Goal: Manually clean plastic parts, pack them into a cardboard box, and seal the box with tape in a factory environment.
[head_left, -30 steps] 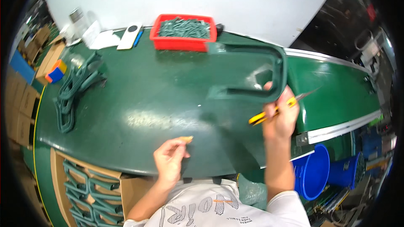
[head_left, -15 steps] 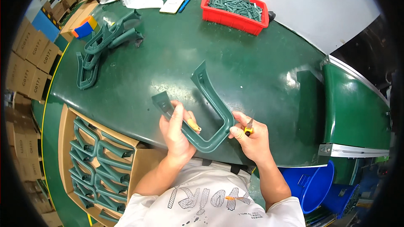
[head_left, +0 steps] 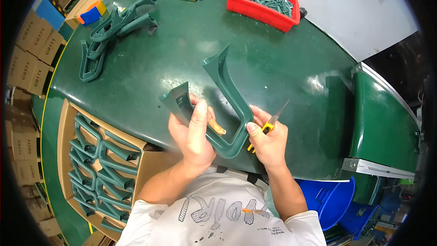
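Observation:
A green U-shaped plastic part (head_left: 236, 105), with two flared ends pointing away from me, is held up over the near side of the table. My left hand (head_left: 193, 132) wraps round its left leg, thumb up, and one finger wears a tan finger cot (head_left: 217, 126). At the right-hand bend, the thumb and fingers of my right hand (head_left: 268, 141) grip the same part. Tucked in that right hand is also a small yellow-handled cutting tool (head_left: 267, 128), its pointed blade sticking out up and to the right. Its exact kind is partly hidden by the fingers.
More green parts (head_left: 116, 29) lie piled at the table's far left. A red bin (head_left: 261, 12) of small green pieces stands at the back. An open carton (head_left: 63, 155) of similar parts is at my left, and a blue bin (head_left: 325, 200) below right.
The green part has tilted, bringing its flared ends into fuller view. In my right hand the cutting tool has turned, so more of its blade and handle shows.

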Available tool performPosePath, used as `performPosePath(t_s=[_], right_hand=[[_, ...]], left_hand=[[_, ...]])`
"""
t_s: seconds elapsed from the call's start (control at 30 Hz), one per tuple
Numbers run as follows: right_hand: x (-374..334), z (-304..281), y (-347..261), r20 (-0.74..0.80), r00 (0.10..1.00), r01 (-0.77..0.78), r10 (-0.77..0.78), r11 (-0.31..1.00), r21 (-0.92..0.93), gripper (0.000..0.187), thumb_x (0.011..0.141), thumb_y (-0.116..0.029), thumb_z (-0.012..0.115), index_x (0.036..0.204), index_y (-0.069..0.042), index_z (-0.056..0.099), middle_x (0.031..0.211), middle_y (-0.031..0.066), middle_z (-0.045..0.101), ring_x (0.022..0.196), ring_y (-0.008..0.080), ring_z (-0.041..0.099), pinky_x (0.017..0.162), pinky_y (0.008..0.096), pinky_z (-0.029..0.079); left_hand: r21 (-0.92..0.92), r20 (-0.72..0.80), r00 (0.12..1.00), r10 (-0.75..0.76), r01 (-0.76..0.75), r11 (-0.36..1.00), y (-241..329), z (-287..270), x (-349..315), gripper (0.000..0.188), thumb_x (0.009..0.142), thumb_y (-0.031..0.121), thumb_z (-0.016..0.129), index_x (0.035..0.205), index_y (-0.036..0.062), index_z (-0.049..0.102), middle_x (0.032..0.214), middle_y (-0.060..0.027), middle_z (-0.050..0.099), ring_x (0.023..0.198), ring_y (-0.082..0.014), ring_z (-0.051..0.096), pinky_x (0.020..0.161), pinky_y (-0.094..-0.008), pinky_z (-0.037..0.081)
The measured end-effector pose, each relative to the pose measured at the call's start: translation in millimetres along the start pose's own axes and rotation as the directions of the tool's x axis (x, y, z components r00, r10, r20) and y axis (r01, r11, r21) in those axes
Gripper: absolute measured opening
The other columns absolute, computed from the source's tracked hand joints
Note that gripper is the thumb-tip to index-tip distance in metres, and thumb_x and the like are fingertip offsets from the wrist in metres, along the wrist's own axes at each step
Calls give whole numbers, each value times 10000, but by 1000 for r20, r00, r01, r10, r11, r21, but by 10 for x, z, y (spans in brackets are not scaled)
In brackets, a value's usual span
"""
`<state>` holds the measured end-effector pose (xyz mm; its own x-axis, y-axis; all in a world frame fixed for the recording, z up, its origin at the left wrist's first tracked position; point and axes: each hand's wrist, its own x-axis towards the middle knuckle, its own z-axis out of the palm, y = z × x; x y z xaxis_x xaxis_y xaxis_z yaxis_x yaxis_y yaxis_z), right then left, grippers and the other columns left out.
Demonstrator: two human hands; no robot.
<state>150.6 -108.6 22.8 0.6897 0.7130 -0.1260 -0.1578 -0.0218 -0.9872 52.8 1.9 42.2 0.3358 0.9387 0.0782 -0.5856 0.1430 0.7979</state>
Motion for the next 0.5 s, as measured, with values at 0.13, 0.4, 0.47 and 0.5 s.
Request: performPosePath(t_s=[0.13,0.4,0.47,0.5], right_hand=[[52,86,3,-45,997,-56,61,995,88,317,856,-46,634,1147,64,572,921,77,648,722,72,552,583,208,451],[117,123,-79,-158,976,-132,148,985,111,141,862,-106,650,915,23,631,727,17,633,504,39,479,453,191,369],[159,36,-134,-124,979,-175,162,979,-101,158,854,-133,663,877,19,629,695,52,640,465,39,460,415,185,338],[180,-11,-145,-103,979,-195,177,959,-204,169,850,-146,669,858,18,628,678,69,643,445,39,451,396,182,322]], left_hand=[[175,51,991,123,-130,976,1,61,-24,95,912,99,513,970,34,473,595,-15,411,486,-100,362,485,-255,323],[121,253,932,260,-297,947,-66,-42,-207,220,805,-35,584,987,-39,460,839,-81,522,635,-91,469,575,-245,411],[103,328,884,333,-383,918,-88,-102,-182,245,742,-95,601,928,-32,455,843,-114,505,580,-135,477,520,-261,403],[152,400,840,367,-455,877,-65,-108,-171,253,726,-102,607,916,-28,458,824,-112,506,554,-140,473,493,-266,392]])
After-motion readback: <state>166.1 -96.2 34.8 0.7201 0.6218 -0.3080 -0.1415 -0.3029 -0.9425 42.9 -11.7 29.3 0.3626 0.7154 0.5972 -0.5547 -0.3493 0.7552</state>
